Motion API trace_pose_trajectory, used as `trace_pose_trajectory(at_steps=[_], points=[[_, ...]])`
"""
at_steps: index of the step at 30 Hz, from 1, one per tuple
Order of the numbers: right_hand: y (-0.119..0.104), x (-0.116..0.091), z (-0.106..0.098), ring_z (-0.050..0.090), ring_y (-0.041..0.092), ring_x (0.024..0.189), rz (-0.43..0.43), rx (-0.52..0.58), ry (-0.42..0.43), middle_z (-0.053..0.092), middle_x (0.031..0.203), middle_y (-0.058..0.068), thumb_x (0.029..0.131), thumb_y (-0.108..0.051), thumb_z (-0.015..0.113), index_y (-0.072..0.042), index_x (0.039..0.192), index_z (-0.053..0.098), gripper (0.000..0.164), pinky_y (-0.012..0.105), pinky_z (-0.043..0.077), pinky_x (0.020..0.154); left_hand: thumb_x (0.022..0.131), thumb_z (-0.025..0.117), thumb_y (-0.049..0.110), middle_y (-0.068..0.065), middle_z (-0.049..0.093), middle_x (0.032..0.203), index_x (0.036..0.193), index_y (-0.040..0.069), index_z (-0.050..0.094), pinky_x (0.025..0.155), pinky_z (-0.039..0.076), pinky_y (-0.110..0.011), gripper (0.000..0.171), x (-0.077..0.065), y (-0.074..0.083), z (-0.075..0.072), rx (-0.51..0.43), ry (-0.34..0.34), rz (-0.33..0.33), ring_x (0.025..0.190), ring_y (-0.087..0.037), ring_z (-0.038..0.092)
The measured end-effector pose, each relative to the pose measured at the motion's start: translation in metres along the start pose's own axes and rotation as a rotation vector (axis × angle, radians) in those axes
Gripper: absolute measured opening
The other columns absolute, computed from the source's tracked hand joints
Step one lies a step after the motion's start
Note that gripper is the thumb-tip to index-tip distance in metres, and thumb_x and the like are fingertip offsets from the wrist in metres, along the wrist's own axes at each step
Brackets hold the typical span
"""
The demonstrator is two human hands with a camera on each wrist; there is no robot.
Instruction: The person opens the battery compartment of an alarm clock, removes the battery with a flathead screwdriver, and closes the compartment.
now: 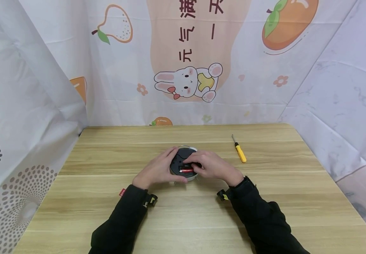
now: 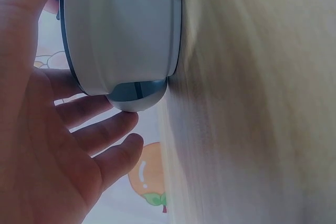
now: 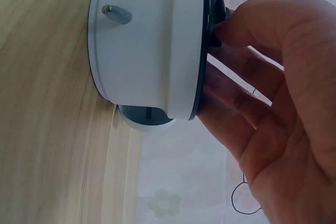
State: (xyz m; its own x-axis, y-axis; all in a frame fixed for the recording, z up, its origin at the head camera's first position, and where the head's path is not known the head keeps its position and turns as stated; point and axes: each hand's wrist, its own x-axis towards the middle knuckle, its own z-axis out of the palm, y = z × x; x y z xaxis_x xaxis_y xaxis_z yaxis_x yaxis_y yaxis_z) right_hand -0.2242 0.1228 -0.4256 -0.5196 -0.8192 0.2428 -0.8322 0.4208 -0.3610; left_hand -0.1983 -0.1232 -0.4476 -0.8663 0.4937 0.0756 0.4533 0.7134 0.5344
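A white alarm clock (image 1: 183,155) with a dark back lies face down on the wooden table, its back turned up. In the open battery compartment sits a red battery (image 1: 186,170). My left hand (image 1: 159,168) holds the clock's left side, thumb at the near edge and fingers at the far side. From the right, my right hand (image 1: 214,165) reaches over the back and pinches a small black cover (image 3: 219,19) beside the compartment; fingers partly hide it. Metal legs (image 3: 117,14) stick out of the white casing, and a rounded bell (image 2: 139,98) shows at its far end.
A screwdriver (image 1: 240,153) with a yellow handle lies on the table (image 1: 183,222) to the right, beyond the right hand. A printed cloth (image 1: 183,113) hangs behind the table's far edge, with white cloth at both sides.
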Motion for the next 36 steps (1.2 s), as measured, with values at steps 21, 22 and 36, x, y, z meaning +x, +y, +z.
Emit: trace_pose_trajectory(at_steps=[21,22,36], points=[[-0.002,0.0,-0.002,0.064,0.016,0.108,0.024,-0.008,-0.016,0.068,0.117,0.002,0.092,-0.005,0.07,-0.013,0.123,0.074,0.032,0.037,0.054,0.093,0.068,0.078,0.076,-0.004,0.033,0.161,0.161,0.01,0.028,0.11,0.04,-0.043,0.124,0.0,0.0,-0.001,-0.005,-0.01,-0.011,0.142,-0.023,0.039],[-0.002,0.0,-0.001,0.064,0.016,0.107,0.022,-0.008,-0.015,0.069,0.116,0.002,0.092,-0.005,0.071,-0.013,0.123,0.074,0.031,0.037,0.054,0.093,0.068,0.078,0.076,-0.004,0.033,0.161,0.161,0.01,0.028,0.11,0.04,-0.043,0.124,0.0,0.0,-0.001,-0.008,-0.009,-0.01,0.142,-0.024,0.039],[0.001,-0.005,-0.016,0.06,0.012,0.083,0.024,0.071,0.092,0.069,0.105,0.003,0.093,0.001,0.07,-0.008,0.116,0.075,0.025,0.028,0.052,0.071,0.068,0.077,0.077,-0.004,0.03,0.163,0.161,0.01,0.026,0.112,0.038,-0.043,0.126,0.0,-0.001,0.0,-0.014,-0.027,-0.017,0.145,-0.023,0.035]])
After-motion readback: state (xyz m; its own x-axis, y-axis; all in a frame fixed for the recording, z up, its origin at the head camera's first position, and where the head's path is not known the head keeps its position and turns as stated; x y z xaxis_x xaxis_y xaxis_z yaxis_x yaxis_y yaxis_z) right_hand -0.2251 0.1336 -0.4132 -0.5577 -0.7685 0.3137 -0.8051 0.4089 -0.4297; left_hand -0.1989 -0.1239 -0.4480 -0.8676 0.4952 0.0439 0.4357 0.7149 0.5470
